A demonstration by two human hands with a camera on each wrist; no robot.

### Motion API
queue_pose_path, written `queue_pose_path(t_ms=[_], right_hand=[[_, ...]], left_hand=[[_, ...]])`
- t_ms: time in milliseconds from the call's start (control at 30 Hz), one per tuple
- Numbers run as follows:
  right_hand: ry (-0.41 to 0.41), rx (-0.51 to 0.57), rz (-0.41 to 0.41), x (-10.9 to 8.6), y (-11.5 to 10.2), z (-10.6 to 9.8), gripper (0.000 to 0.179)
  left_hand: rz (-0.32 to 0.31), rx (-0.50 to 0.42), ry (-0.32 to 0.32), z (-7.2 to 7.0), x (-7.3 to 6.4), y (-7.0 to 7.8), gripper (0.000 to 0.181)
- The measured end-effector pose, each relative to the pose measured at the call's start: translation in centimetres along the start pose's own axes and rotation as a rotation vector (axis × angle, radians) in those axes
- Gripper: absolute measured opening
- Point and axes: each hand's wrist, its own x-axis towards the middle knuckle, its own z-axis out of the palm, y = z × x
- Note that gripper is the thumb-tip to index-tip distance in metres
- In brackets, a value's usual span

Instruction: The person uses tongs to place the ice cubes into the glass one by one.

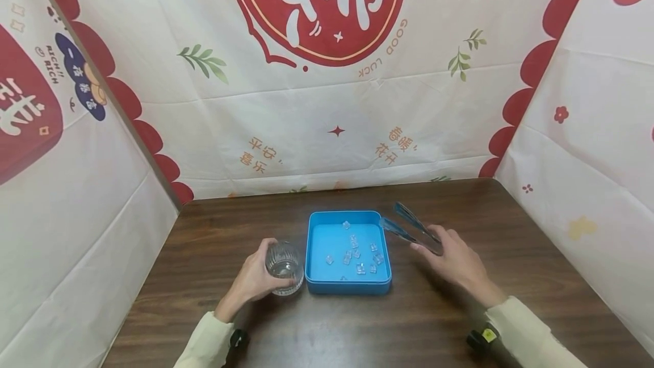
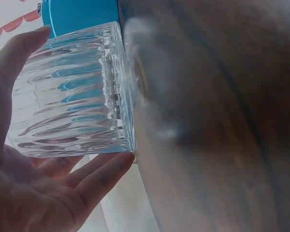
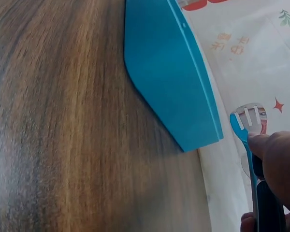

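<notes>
Blue square tray (image 1: 348, 288) between, our left hand (image 1: 258, 277) grips a clear ribbed-glass tumbler (image 1: 284, 266), presumably steadying it; our right hand (image 1: 458, 258) grips metal tongs (image 1: 419, 225).

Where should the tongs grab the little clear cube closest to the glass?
Its two opposite sides, probably, coming from above. The clear cube lies apart from the other cubes, leaving room for the tongs, while the blue tray has walls all round and an open top.
</notes>
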Motion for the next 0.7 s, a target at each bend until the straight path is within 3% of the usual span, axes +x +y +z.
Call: queue_pose_path(t_ms=[300,700], right_hand=[[0.036,-0.026,-0.102,-0.4,-1.1,-0.8,0.07],[0.001,-0.082,-0.215,-0.1,-2.7,-1.3,0.062]], left_hand=[[0.024,-0.018,-0.016,0.0,-0.7,-0.3,0.101],[0.07,-0.106,-0.077,0.2,-1.6,-0.8,0.104]])
